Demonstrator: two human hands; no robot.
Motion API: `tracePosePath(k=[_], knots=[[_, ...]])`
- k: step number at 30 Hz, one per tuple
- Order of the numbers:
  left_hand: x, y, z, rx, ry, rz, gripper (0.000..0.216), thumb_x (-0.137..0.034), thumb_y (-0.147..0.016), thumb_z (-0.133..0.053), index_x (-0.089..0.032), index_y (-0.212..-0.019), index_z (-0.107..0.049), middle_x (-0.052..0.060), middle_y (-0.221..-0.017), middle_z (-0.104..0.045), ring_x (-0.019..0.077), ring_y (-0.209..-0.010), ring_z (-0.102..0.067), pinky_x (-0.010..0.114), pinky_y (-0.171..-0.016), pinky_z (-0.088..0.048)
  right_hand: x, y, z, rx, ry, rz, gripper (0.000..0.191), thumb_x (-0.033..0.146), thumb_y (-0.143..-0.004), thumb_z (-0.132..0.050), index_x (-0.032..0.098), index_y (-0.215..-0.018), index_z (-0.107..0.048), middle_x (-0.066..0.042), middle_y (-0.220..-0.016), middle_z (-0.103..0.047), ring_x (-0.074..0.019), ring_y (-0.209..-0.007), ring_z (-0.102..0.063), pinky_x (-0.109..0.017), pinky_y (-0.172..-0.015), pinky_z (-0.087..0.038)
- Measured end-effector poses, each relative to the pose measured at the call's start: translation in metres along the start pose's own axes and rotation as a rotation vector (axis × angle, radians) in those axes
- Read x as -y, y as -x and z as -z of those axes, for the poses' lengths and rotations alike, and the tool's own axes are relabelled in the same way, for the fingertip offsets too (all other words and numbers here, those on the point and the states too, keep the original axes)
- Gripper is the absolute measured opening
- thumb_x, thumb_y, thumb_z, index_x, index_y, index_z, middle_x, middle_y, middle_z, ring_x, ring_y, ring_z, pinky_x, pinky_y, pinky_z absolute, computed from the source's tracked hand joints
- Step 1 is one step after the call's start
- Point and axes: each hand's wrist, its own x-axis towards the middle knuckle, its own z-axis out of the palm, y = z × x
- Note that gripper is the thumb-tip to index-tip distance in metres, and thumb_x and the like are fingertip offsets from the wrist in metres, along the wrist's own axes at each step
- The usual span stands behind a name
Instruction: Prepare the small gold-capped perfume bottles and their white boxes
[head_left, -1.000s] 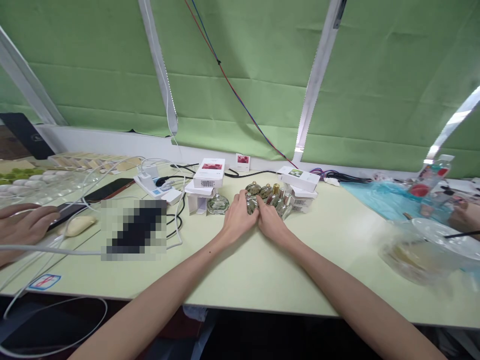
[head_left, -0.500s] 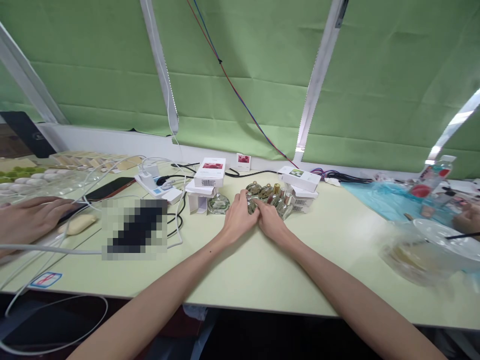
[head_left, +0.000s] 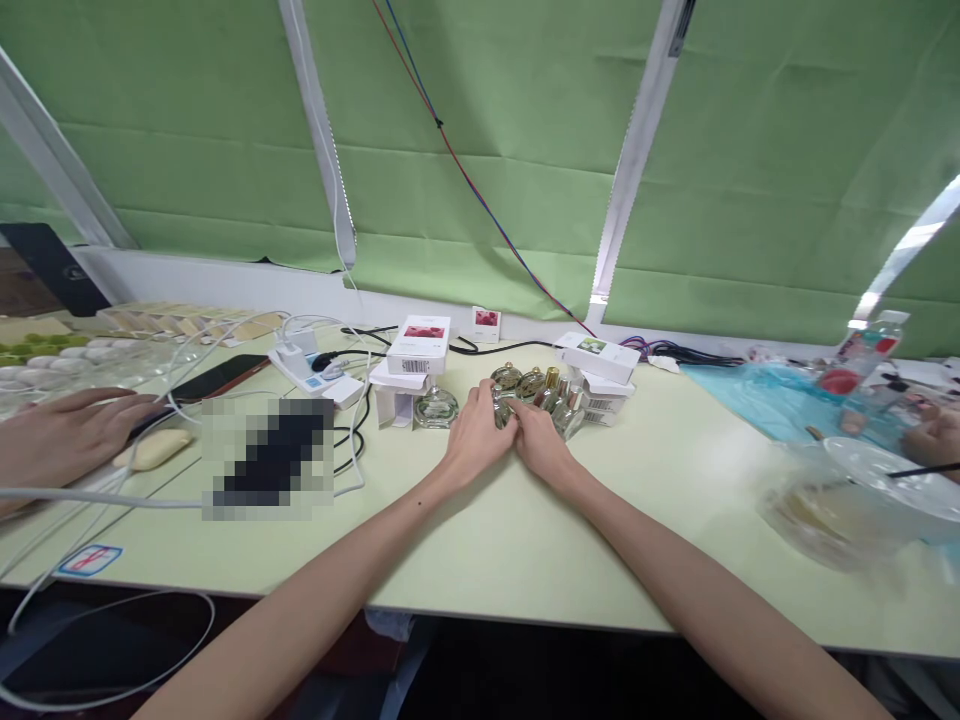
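Small glass perfume bottles [head_left: 531, 383], several with gold caps, stand bunched together mid-table. My left hand [head_left: 478, 428] curls around the left side of the bunch, against a bottle [head_left: 501, 408] at its near edge. My right hand [head_left: 540, 440] presses on the same bunch from the right, its fingers bent and touching my left thumb. Both hands partly hide the nearest bottles. Another round perfume bottle [head_left: 436, 408] stands apart, left of my left hand. White cartons [head_left: 418, 342] are stacked behind it, and more cartons [head_left: 598, 357] are stacked behind my right hand.
A small white box [head_left: 486, 324] stands at the back. At left are a power strip [head_left: 304, 370], cables, a phone [head_left: 221, 378] and another person's hand [head_left: 79, 435]. At right lie a blue sheet [head_left: 750, 395], a clear bottle [head_left: 870, 350] and a plastic bowl [head_left: 900, 480].
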Motion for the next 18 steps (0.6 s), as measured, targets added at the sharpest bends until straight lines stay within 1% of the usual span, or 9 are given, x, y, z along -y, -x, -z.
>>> tracePosePath(k=[3,9,12,15,18], knots=[[0.0,0.0,0.0,-0.002,0.0,-0.004,0.053,-0.033,-0.086,-0.056,-0.021,-0.135,-0.041,0.015,-0.135,-0.057,0.0313,-0.117,-0.06,0.042,-0.092,-0.049,-0.002,-0.001,-0.002,-0.005,0.001,-0.02,0.053,-0.004,-0.074,-0.039,0.014,-0.119,-0.061,-0.011,-0.098,-0.068,-0.0206,-0.087,-0.062,-0.03,-0.083,-0.047],[-0.001,0.001,0.0,0.004,-0.012,-0.001,0.055,-0.034,-0.086,-0.056,-0.02,-0.137,-0.04,0.016,-0.134,-0.057,0.0321,-0.118,-0.06,0.043,-0.094,-0.049,-0.001,-0.001,-0.003,0.003,0.038,-0.05,0.052,-0.003,-0.074,-0.038,0.015,-0.119,-0.057,-0.008,-0.093,-0.065,-0.0191,-0.079,-0.058,-0.028,-0.076,-0.045],[-0.001,0.001,-0.001,-0.001,-0.005,-0.007,0.054,-0.036,-0.087,-0.056,-0.021,-0.137,-0.04,0.015,-0.133,-0.057,0.0319,-0.118,-0.061,0.043,-0.094,-0.049,0.003,0.0,-0.001,0.001,0.054,-0.078,0.047,-0.001,-0.077,-0.038,0.016,-0.116,-0.056,-0.006,-0.087,-0.062,-0.0179,-0.075,-0.055,-0.027,-0.072,-0.042],[-0.001,0.001,0.0,0.005,-0.004,0.001,0.055,-0.036,-0.087,-0.056,-0.02,-0.137,-0.04,0.015,-0.133,-0.058,0.0319,-0.117,-0.061,0.043,-0.093,-0.05,0.01,0.002,0.002,0.015,0.057,-0.108,0.039,0.001,-0.081,-0.037,0.017,-0.111,-0.056,-0.005,-0.085,-0.059,-0.0171,-0.072,-0.052,-0.026,-0.069,-0.041],[-0.001,0.0,0.0,0.009,-0.001,0.0,0.055,-0.036,-0.087,-0.055,-0.02,-0.137,-0.039,0.015,-0.134,-0.057,0.0314,-0.116,-0.061,0.042,-0.092,-0.05,0.016,0.002,0.005,0.028,0.065,-0.136,0.036,0.002,-0.082,-0.037,0.017,-0.109,-0.056,-0.004,-0.083,-0.056,-0.0164,-0.07,-0.049,-0.026,-0.067,-0.039]])
